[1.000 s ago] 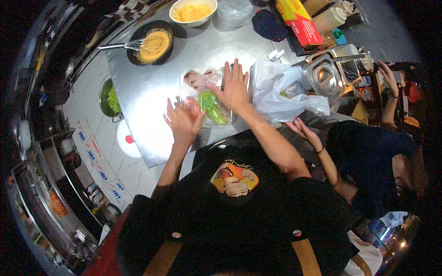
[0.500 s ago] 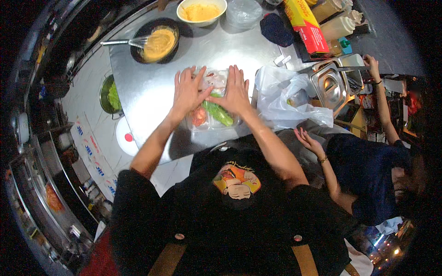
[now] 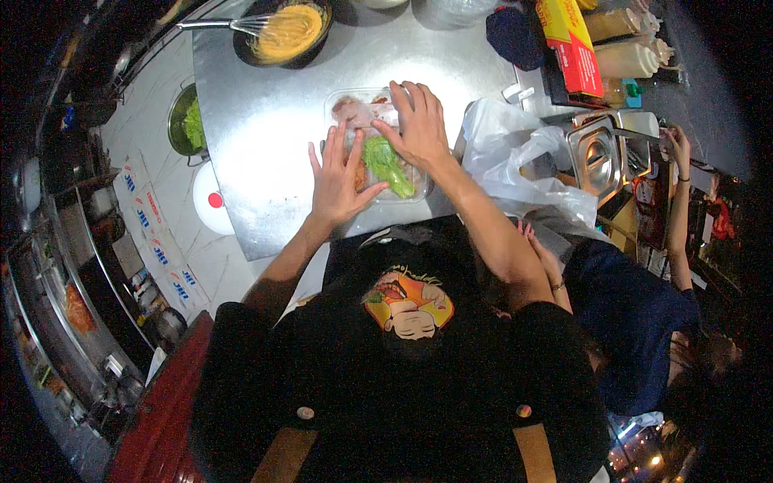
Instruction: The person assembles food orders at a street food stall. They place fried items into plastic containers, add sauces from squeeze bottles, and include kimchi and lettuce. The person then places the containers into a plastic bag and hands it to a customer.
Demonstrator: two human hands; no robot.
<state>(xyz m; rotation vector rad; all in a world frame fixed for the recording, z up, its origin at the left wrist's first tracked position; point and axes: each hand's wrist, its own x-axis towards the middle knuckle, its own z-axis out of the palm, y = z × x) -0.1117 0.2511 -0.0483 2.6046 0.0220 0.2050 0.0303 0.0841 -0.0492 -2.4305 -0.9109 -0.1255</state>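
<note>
A see-through plastic box [image 3: 420, 191] lies on the steel table in front of me. Green lettuce [image 3: 388, 167] fills its near part, and pale meat slices [image 3: 351, 111] show at the far end. Over the near left side, my left hand [image 3: 341, 179] rests with fingers spread, hiding most of an orange-red food there. My right hand [image 3: 420, 129] lies across the far right edge, its fingers stretched out and thumb pointing inward over the middle. Both palms are down on the box, and neither hand grips anything.
Beyond the box stands a black bowl [image 3: 322, 34] of yellow sauce with a whisk [image 3: 216, 24]. A white plastic bag [image 3: 515, 149] and a steel container [image 3: 594, 153] are at the right. A co-worker's hand [image 3: 678, 149] reaches near them. A bowl of greens [image 3: 187, 121] sits beyond the table's left edge.
My left hand has slid nearer, from the box's far left to its near left side. The right hand stays at the far right. The co-worker's lower hand is now partly behind my right arm.
</note>
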